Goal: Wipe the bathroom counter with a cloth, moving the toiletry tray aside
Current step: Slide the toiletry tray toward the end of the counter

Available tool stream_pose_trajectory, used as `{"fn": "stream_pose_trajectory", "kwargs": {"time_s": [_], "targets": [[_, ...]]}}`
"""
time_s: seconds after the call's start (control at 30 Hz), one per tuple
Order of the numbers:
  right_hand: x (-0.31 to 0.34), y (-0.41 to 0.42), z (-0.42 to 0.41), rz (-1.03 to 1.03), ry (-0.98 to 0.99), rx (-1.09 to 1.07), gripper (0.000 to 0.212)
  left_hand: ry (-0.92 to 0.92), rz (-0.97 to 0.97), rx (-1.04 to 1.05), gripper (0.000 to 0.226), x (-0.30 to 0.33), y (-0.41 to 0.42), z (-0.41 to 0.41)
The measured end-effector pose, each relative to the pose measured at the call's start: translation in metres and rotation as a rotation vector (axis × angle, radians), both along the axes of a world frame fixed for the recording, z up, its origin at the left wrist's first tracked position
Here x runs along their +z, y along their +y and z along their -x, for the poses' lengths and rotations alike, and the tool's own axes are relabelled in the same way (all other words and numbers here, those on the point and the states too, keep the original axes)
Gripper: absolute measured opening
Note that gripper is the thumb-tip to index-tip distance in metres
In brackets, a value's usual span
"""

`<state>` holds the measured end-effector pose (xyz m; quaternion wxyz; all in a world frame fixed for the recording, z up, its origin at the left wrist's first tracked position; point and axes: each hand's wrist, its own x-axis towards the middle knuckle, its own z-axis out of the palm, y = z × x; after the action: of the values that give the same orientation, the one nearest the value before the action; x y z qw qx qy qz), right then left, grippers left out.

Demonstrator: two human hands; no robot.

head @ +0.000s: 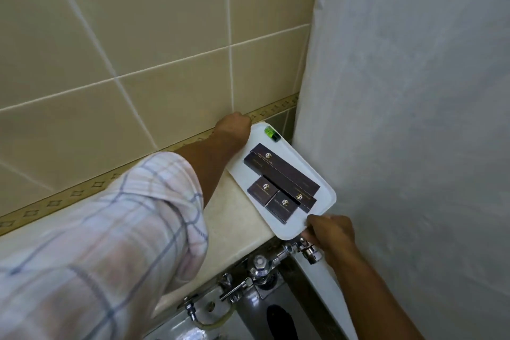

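Observation:
A white toiletry tray (325, 193) lies at the right end of the cream counter ledge (234, 226), its near corner hanging past the ledge's front edge. On it are several dark brown boxes (281, 182) and a small green bottle (271, 134) at the far end. My left hand (234, 128) is closed on the tray's far left corner, against the wall. My right hand (328, 232) grips the tray's near corner. No cloth is in view.
A white shower curtain (400, 119) hangs close to the tray's right side. Beige wall tiles (138, 63) with a patterned border run behind the ledge. Chrome valves and pipes (262, 270) sit just below the ledge's front edge.

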<state>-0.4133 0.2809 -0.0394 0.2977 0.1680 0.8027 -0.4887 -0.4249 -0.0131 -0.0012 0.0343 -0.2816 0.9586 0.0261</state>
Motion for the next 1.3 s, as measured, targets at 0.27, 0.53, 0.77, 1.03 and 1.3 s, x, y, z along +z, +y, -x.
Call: {"fn": "stream_pose_trajectory", "kwargs": {"time_s": [0.27,0.53,0.77,1.03,1.3], "targets": [[-0.004,-0.01,-0.001,0.048,-0.07,-0.06,0.011,-0.081,0.16,-0.081,0.032,-0.009,0.0,0.006],[0.009,0.001,-0.003,0.06,-0.084,0.032,0.012,-0.054,0.146,-0.133,0.03,0.002,0.0,-0.03],[0.054,-0.064,-0.057,-0.201,0.71,0.591,0.061,0.12,0.1,0.051,0.052,0.034,0.006,-0.173],[0.091,-0.241,-0.236,0.022,1.066,1.46,0.07,0.182,-0.016,0.761,0.072,0.027,0.076,-0.443],[0.069,-0.254,-0.502,0.348,0.917,2.181,0.05,0.485,-0.083,1.488,0.043,0.007,0.176,-0.611]]}}
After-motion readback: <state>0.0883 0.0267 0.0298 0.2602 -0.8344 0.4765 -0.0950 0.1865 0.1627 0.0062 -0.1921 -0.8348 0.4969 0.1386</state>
